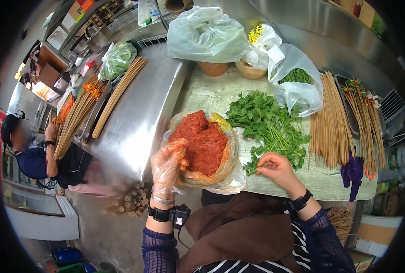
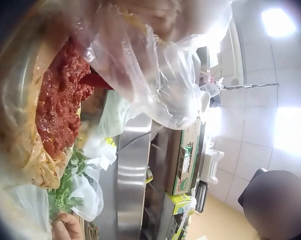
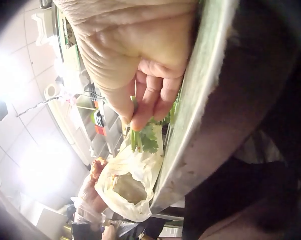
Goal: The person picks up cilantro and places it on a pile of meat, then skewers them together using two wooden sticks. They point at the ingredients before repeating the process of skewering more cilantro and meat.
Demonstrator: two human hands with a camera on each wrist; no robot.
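Note:
Red minced paste [image 1: 198, 143] fills a plastic-lined bowl [image 1: 232, 157] near the table's front edge; in the left wrist view the paste [image 2: 63, 97] shows close up. My left hand [image 1: 167, 164], in a clear plastic glove smeared orange, is at the bowl's left side with its fingers bent; whether they hold anything is hidden. Bare, my right hand [image 1: 277, 170] pinches a small cilantro sprig [image 1: 252, 170] by its stems between thumb and fingers, and the sprig's leaves [image 3: 149, 140] show in the right wrist view. Behind it spreads a pile of cilantro [image 1: 266, 118].
Bare wooden skewers [image 1: 332, 123] lie right of the greens, beside a purple glove [image 1: 352, 175] and a tray of loaded skewers [image 1: 364, 113]. Plastic bags [image 1: 207, 36] stand at the back. Another person [image 1: 30, 154] handles skewers at the far left.

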